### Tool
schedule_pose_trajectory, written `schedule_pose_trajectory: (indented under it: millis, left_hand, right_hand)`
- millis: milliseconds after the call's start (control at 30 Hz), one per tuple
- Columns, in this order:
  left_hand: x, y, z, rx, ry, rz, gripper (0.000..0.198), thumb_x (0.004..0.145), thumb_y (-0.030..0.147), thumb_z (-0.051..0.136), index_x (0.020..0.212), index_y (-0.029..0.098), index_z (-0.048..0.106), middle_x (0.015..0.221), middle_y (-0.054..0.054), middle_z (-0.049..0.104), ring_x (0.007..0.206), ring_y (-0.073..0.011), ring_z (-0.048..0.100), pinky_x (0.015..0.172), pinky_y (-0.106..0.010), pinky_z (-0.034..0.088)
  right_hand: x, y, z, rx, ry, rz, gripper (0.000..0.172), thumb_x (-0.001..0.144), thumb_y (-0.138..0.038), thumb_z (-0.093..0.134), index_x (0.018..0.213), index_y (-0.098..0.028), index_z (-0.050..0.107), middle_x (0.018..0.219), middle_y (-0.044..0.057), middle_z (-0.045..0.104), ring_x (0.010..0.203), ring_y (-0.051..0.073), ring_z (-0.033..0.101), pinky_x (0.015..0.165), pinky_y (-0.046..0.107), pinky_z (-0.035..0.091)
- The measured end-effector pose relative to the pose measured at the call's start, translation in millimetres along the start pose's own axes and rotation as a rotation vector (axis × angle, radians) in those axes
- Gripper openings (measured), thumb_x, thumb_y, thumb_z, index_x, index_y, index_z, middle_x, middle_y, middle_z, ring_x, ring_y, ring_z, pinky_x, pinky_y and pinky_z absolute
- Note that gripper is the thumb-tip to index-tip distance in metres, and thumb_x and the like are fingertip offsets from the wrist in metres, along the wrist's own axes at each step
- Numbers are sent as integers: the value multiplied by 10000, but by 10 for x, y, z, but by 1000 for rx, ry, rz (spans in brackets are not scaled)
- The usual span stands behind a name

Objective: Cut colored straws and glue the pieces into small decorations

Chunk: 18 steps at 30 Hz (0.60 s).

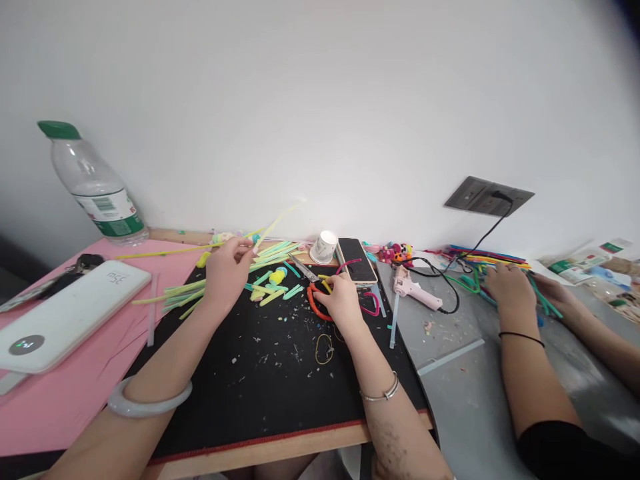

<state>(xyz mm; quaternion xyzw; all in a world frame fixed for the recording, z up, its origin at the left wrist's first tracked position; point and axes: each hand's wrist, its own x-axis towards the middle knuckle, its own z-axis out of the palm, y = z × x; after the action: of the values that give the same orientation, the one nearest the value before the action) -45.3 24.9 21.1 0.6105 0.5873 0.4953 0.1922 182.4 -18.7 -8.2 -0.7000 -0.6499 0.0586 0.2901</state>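
Observation:
My left hand (pixel 230 270) is raised over the left side of the black mat, fingers pinched round a pale yellow pipe cleaner (pixel 275 223) that sticks up toward the wall. Another long yellow pipe cleaner (pixel 165 253) stretches out leftward behind that hand. At the mat's right part, my right hand (pixel 344 301) is closed on scissors (pixel 315 303) with orange handles; the blades point away to the left, and the fingertips are partly hidden. Between my hands lie cut yellow and mint pipe cleaner pieces (pixel 277 283). A longer bundle (pixel 185 293) rests beside my left forearm.
A paper cup (pixel 324 247) and a phone (pixel 356 261) stand behind my right hand. A pink glue gun (pixel 417 291) lies to the right, its cord running to the wall socket. Left are a bottle (pixel 103 190) and a power bank (pixel 75 313). A co-worker's hands (pixel 513 293) handle green pipe cleaners.

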Motion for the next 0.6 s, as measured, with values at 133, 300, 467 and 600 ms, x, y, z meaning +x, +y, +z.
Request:
schedule_pose_trajectory:
  millis: [133, 300, 467, 600]
  left_hand:
    - [-103, -27, -102, -35, 28, -16, 158, 788, 310, 568, 893, 208, 627, 837, -20, 694, 772, -197, 664, 741, -303, 510]
    - [-236, -59, -136, -240, 36, -76, 191, 765, 361, 622, 869, 206, 665, 854, -12, 679, 806, -188, 635, 767, -294, 501]
    - [-252, -88, -96, -707, 77, -232, 222, 700, 337, 699, 852, 181, 652, 740, 7, 608, 717, -144, 585, 686, -265, 483]
    - [-195, -94, -128, -988, 85, -301, 132, 740, 295, 679, 740, 197, 591, 673, 29, 530, 650, -112, 538, 618, -246, 471]
  right_hand:
    - [-20, -70, -29, 99, 82, -158, 175, 706, -173, 689, 879, -175, 670, 943, 76, 567, 923, 225, 529, 844, 352, 445]
    - [-80, -228, 34, 149, -138, -473, 261, 766, -101, 631, 985, -240, 666, 1010, 46, 639, 987, 230, 480, 884, 379, 404]
    - [-96, -260, 127, 118, -212, -418, 140, 759, -94, 634, 829, -214, 649, 893, 42, 626, 909, 212, 482, 811, 351, 402]
    - [-79, -253, 94, 222, -160, -336, 117, 748, -88, 592, 733, -201, 618, 811, 29, 615, 839, 196, 510, 770, 321, 401]
